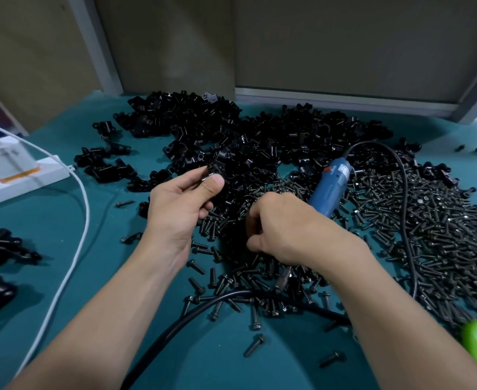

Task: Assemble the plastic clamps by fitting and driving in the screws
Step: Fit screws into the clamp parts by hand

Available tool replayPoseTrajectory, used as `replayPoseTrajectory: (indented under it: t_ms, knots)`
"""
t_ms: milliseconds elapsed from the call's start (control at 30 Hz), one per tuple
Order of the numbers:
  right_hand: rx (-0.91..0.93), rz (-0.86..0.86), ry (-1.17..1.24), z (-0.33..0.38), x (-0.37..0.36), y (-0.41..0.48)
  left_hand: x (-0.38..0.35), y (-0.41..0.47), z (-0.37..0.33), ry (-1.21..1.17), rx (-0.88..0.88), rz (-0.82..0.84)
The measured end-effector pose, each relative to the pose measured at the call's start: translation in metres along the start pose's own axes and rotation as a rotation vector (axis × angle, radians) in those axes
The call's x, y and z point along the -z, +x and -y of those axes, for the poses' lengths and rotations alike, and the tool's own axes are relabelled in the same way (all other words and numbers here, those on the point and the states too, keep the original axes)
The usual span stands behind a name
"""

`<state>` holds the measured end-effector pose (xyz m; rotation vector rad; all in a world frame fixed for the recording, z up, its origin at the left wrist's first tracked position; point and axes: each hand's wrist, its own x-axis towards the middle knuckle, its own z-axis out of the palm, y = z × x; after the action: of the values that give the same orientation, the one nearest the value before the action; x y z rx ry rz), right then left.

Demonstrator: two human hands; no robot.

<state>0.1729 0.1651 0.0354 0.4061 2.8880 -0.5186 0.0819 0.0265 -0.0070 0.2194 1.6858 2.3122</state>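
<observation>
The left hand (pixel 184 204) pinched a small black plastic clamp (pixel 214 171) between thumb and fingers, lifted off the teal mat (pixel 113 263). Just right of it and lower, the right hand (pixel 282 229) curled down into the heap of black flanged screws (pixel 442 235). Whether it had caught one I could not tell. The blue electric screwdriver (pixel 331 185) lay just behind that hand, slanting away rightward.

Head view, forward and down
</observation>
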Motion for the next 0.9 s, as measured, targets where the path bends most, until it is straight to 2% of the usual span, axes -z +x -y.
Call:
replayPoseTrajectory:
  t_ms: [233, 400, 500, 667, 767, 900]
  knots:
    - [0.009, 0.062, -0.064, 0.004, 0.0, -0.001, -0.001, -0.001, 0.001, 0.005, -0.009, 0.024]
    - [0.035, 0.034, 0.069, -0.002, 0.007, 0.0, -0.003, -0.004, 0.002, 0.041, -0.017, 0.07]
    - [0.065, -0.144, 0.246, -0.012, 0.018, 0.001, -0.002, -0.003, 0.001, 0.087, -0.019, 0.079]
    - [0.163, -0.44, 0.727, -0.02, 0.025, 0.0, -0.001, -0.005, 0.003, 0.174, -0.09, 0.096]
    - [0.199, -0.433, 0.907, -0.018, 0.021, 0.0, -0.002, -0.008, 0.003, 0.192, -0.136, 0.125]
    - [0.219, -0.303, 1.134, -0.016, 0.019, 0.001, -0.003, -0.01, 0.001, 0.206, -0.19, 0.141]
